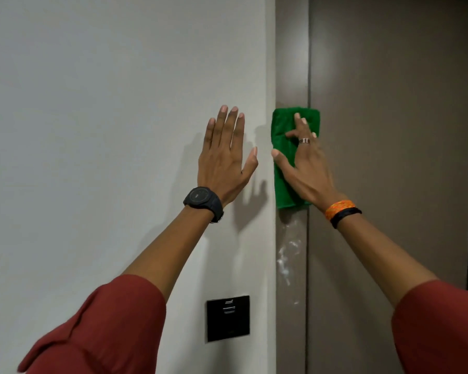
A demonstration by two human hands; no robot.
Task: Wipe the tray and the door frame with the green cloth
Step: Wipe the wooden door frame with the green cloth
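The folded green cloth (285, 125) lies flat against the brown door frame (291, 63), a vertical strip between the white wall and the door. My right hand (305, 166) presses on the cloth with its fingers spread, covering the cloth's lower right part. My left hand (226, 157) rests flat and open on the white wall just left of the frame, holding nothing. White smears mark the frame below the cloth. No tray is in view.
The brown door (395, 130) fills the right side. The white wall (106, 103) fills the left. A black card-slot panel (228, 318) sits on the wall low down, left of the frame.
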